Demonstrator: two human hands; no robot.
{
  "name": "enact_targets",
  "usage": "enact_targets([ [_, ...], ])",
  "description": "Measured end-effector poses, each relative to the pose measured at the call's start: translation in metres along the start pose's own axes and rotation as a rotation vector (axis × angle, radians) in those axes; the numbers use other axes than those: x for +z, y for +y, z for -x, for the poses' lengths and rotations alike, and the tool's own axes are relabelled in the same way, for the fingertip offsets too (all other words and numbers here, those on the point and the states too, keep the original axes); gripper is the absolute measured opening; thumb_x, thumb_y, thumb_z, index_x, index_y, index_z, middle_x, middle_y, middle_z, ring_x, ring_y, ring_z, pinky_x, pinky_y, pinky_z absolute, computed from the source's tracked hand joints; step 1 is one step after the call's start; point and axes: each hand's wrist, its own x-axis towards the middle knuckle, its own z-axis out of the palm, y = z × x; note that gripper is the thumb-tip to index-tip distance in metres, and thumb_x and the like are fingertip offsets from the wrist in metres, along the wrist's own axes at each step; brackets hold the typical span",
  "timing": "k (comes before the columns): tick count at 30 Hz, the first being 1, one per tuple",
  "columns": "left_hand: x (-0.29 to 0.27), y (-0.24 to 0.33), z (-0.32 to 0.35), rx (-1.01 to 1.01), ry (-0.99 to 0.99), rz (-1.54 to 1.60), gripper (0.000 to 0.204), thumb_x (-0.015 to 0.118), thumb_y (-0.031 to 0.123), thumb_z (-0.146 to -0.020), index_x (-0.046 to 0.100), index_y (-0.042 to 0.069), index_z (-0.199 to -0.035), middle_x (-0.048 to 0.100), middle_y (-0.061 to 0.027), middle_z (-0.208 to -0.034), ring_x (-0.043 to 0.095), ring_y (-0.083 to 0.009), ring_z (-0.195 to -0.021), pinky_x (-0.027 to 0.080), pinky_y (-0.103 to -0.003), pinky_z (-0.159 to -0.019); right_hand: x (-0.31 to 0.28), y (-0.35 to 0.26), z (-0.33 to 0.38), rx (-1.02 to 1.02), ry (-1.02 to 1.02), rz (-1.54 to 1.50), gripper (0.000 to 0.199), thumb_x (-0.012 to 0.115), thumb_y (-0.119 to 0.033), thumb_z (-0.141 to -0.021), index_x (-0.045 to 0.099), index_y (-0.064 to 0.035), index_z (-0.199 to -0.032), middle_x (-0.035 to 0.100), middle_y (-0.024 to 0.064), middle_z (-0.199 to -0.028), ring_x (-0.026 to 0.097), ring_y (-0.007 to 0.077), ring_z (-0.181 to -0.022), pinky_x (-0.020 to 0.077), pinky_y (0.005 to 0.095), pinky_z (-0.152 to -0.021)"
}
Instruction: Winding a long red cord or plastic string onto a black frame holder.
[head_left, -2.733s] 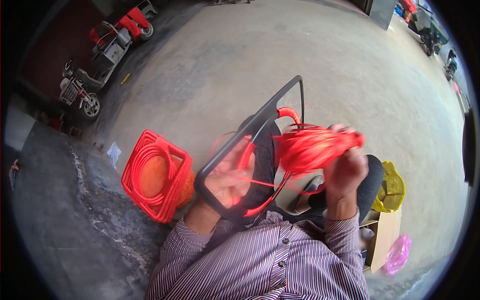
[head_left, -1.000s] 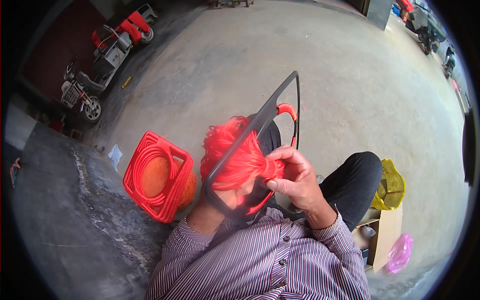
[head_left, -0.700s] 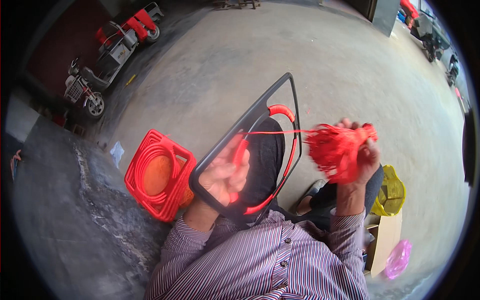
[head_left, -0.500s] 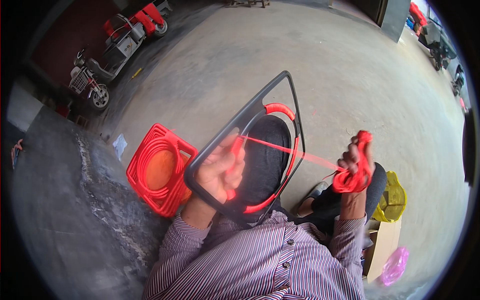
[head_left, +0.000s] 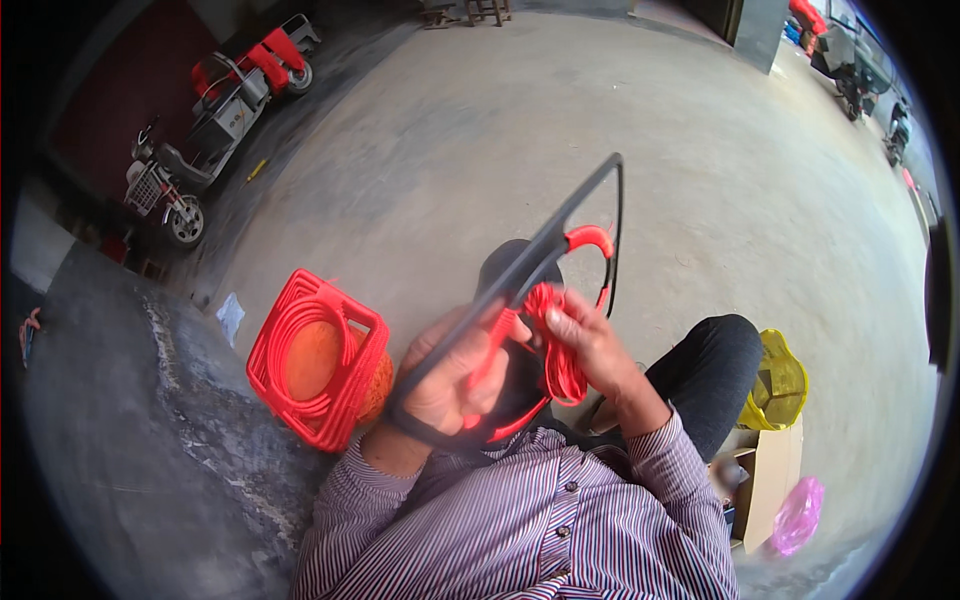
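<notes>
My left hand (head_left: 440, 380) is closed around the near left side of a black rectangular frame (head_left: 543, 243), tilted up over my lap. Inside the frame is a ring, parts of it wrapped in red ribbon (head_left: 590, 238). A looped bundle of red ribbon (head_left: 567, 376) is gripped in my right hand (head_left: 598, 350), within the outline of the frame and close to my left fingers. The frame and left hand are slightly blurred, and the ribbon's path between the hands is hidden.
At my left stands a stack of red frames with round rings (head_left: 357, 385), something orange showing through. On the right are a yellow plastic basket (head_left: 795, 375), an open cardboard box (head_left: 770, 490) and a pink plastic bag (head_left: 798, 517). A three-wheeler (head_left: 222, 125) is parked far left.
My right hand has come in from the right with the ribbon bundle, beside my left hand. The stretched ribbon strand no longer shows. The black frame has turned more edge-on.
</notes>
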Motion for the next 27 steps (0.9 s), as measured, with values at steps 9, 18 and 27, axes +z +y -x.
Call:
enact_targets([
  [9,0.058,-0.012,-0.011,-0.078,-0.085,-0.1,0.033,0.047,0.025,-0.096,0.044,0.002,-0.12,0.058,-0.014,-0.084,0.056,-0.0126,-0.062,0.045,-0.023,-0.051,0.029,-0.075,-0.025,-0.282,-0.79,0.002,0.01,0.07,-0.009,-0.078,0.07,0.0001,-0.082,0.059,0.0212,-0.118,0.059,0.0246,-0.104,0.0437,0.037,-0.091],
  [18,0.016,-0.016,-0.008,-0.038,0.12,0.303,0.041,0.068,0.016,-0.08,0.053,0.0,-0.115,0.06,-0.0117,-0.088,0.056,-0.0167,-0.062,0.04,-0.026,-0.042,-0.019,-0.027,0.012,-0.015,-0.281,-0.144,0.058,0.07,-0.004,-0.075,0.048,-0.0014,-0.128,0.061,0.0051,-0.108,0.056,0.0153,-0.104,0.0428,0.031,-0.094],
  [27,0.006,-0.011,-0.01,0.027,0.162,0.147,0.045,0.066,0.001,-0.075,0.055,0.004,-0.119,0.059,-0.0043,-0.086,0.045,-0.0085,-0.055,0.032,-0.02,-0.043,0.011,-0.041,0.034,-0.325,-0.099,0.046,0.038,0.07,0.001,-0.073,0.053,-0.0007,-0.106,0.056,0.0057,-0.098,0.057,0.0129,-0.094,0.0449,0.027,-0.086],
])
